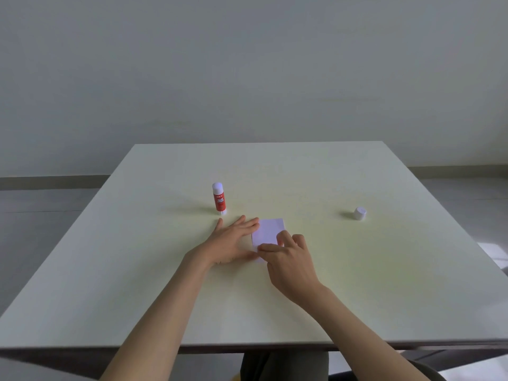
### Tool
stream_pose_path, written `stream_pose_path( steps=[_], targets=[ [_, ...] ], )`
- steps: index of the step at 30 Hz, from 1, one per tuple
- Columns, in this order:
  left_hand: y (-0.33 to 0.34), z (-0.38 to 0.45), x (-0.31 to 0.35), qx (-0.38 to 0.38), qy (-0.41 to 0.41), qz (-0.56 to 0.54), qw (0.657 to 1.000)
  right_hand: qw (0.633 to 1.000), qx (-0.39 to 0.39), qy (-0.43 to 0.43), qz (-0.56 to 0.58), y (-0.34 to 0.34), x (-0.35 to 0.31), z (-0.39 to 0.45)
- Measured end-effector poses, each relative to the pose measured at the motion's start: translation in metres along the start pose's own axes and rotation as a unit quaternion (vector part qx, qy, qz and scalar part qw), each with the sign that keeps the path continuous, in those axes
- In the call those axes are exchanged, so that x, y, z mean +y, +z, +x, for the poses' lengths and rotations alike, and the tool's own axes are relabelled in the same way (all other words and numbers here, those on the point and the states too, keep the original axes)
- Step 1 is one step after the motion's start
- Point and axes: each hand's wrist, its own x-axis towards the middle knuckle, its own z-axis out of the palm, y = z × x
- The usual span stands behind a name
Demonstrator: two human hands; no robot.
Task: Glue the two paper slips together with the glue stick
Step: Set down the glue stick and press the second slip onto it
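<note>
A white paper slip point(268, 231) lies flat in the middle of the table; whether a second slip lies under it I cannot tell. My left hand point(232, 242) rests flat with fingers spread, its fingertips at the paper's left edge. My right hand point(288, 259) presses its fingertips on the paper's near corner, covering that part. The red and white glue stick point(219, 198) stands upright, uncapped, just beyond my left hand. Its white cap point(359, 213) sits alone to the right.
The pale table point(384, 270) has its near edge close to my body and its far edge facing a plain wall. My forearms cross the near part of the tabletop.
</note>
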Motion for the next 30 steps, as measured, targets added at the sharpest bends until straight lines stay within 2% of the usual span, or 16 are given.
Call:
stream_pose_path(
  steps=[4, 11, 14, 20, 30],
  targets=[
    [0.000, 0.000, -0.002, 0.000, 0.009, 0.009, 1.000, 1.000, 0.024, -0.003, 0.001, -0.002, 0.008, -0.014],
    [0.001, -0.002, -0.004, 0.004, 0.018, 0.004, 1.000, 0.997, 0.050, 0.047, 0.022, -0.007, 0.032, -0.022],
    [0.001, -0.002, -0.004, 0.007, 0.018, -0.007, 1.000, 0.997, 0.028, 0.065, 0.014, -0.005, 0.033, -0.017],
    [0.000, -0.002, -0.002, 0.002, 0.013, -0.009, 1.000, 0.991, -0.089, 0.101, -0.004, 0.011, 0.042, 0.017],
    [0.001, -0.001, -0.002, 0.004, 0.014, -0.012, 1.000, 0.993, -0.058, 0.100, -0.015, 0.012, 0.047, 0.039]
  ],
)
